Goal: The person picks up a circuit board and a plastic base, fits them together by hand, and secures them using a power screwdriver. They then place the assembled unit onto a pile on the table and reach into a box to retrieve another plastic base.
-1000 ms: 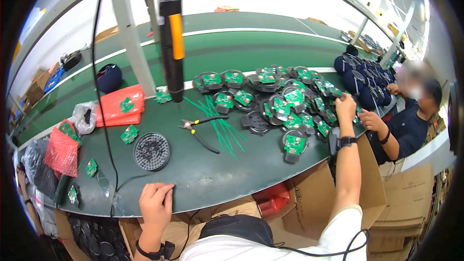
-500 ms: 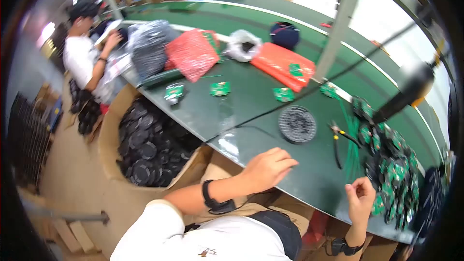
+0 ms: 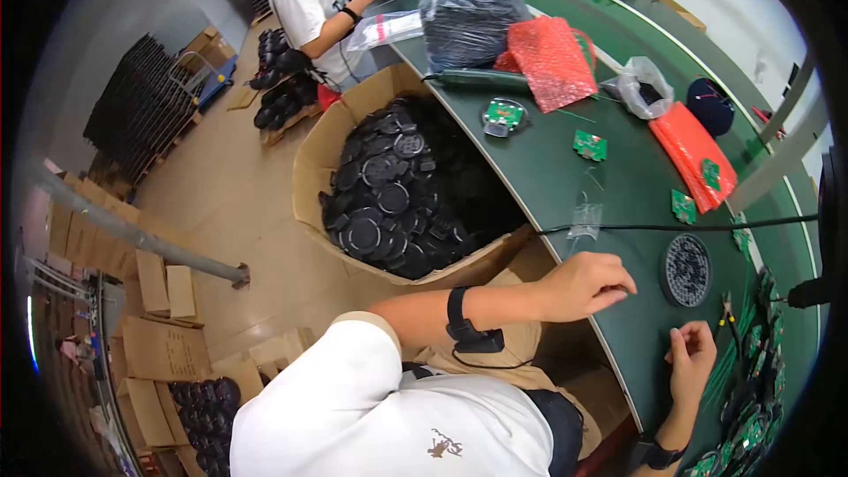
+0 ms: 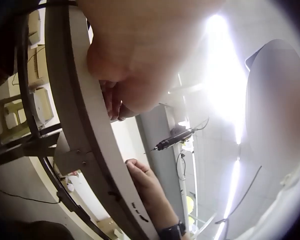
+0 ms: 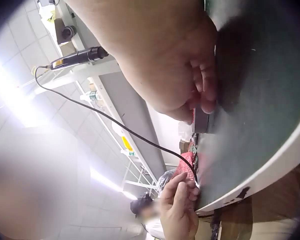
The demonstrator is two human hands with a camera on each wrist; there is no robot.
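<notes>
In the head view my left hand (image 3: 587, 287) hovers at the table's front edge, fingers loosely bent and no object plain in it. My right hand (image 3: 692, 358) is over the table, thumb near the bent fingers, with nothing visible between them. A round dish (image 3: 664, 287) of small black pieces stands just beyond both hands. Side cutters (image 3: 728, 314) with yellow-and-black handles lie past the right hand, beside thin green strips (image 3: 726, 371). Green circuit boards on black round housings (image 3: 753, 428) crowd the right end. Single boards (image 3: 590, 146) lie farther left.
A large carton (image 3: 309, 185) full of black round parts stands against the table's left edge. A black cable (image 3: 636, 227) crosses the tabletop. An electric screwdriver (image 3: 804, 293) hangs at the right. Red bubble wrap (image 3: 552, 66) and another person (image 3: 309, 4) are farther along.
The head view has swung left, bringing the carton and floor into sight. My right hand has come away from the pile of boards to near the dish. My left hand keeps its loose bend.
</notes>
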